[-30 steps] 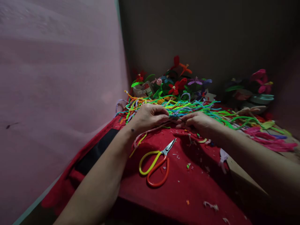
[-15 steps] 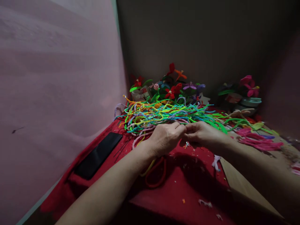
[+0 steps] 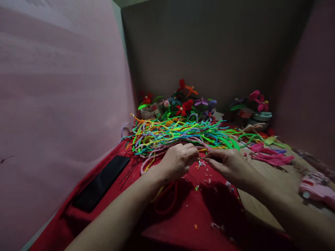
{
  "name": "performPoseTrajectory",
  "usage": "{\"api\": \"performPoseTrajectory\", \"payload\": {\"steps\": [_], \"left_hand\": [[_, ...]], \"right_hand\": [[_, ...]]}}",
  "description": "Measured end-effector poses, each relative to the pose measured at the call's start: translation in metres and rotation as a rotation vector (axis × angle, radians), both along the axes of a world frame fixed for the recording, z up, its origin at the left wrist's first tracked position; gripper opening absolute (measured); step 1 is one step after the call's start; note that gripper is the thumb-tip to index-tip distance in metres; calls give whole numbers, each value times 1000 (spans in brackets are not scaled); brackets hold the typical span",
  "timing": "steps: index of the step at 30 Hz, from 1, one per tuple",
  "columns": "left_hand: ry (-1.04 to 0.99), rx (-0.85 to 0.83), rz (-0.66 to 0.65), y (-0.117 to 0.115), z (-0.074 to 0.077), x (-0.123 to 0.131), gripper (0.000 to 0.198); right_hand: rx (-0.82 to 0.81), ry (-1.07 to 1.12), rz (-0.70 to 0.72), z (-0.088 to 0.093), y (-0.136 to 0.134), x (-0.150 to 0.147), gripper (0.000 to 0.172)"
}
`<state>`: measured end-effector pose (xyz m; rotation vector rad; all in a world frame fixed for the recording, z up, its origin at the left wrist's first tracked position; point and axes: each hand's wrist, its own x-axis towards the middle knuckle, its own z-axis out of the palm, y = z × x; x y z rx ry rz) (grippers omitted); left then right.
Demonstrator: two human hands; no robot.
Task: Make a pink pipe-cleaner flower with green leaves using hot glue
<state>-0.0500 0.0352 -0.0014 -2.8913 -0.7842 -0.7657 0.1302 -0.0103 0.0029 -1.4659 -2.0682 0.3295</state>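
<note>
My left hand [image 3: 180, 157] is closed, its fingers curled together in front of a heap of coloured pipe cleaners [image 3: 167, 134]. To its right, my right hand [image 3: 227, 162] pinches with thumb and forefinger. A short, thin strand [image 3: 202, 158] spans the small gap between the hands; its kind is too small to make out. Beneath my left wrist lies a loop of red pipe cleaner [image 3: 167, 209], partly hidden, with a yellow one beside it. Small coloured scraps [image 3: 206, 181] are scattered on the red cloth [image 3: 183, 230] below the hands.
A black phone [image 3: 102, 184] lies at the left. Behind the heap stand pipe cleaner flowers [image 3: 184, 108] and a lidded jar [image 3: 260, 118]. Pink pipe cleaners [image 3: 274, 157] rest on a board [image 3: 258, 202] at the right, near a pink glue gun [image 3: 316, 188]. Walls enclose the left and back.
My hands, which were touching, have drawn slightly apart, with the thin strand now showing between them. The view has shifted right, bringing the pink glue gun into sight.
</note>
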Motion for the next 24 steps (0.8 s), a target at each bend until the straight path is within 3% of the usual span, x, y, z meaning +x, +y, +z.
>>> {"api": "performPoseTrajectory", "payload": {"steps": [3,7,9,12,16,19,24], "left_hand": [[17,-9,12,1,-5,3,17],[-83,-165,37,1,-6,4,18],[-130,-228,61,0,-4,4,18],[-179,-297,87,-1,0,4,18],[-223,-339,113,-1,0,5,19],[-206,-359,120,-3,0,6,19],[-123,-476,129,-11,0,11,20]], "right_hand": [[25,20,-12,-7,2,0,21],[8,207,3,-12,8,5,18],[-55,402,-35,-12,11,10,15],[-207,791,-79,-13,15,17,25],[-373,1182,-40,-18,19,22,32],[-378,1266,1,-20,19,21,25],[-330,1224,30,-18,13,16,19]]}}
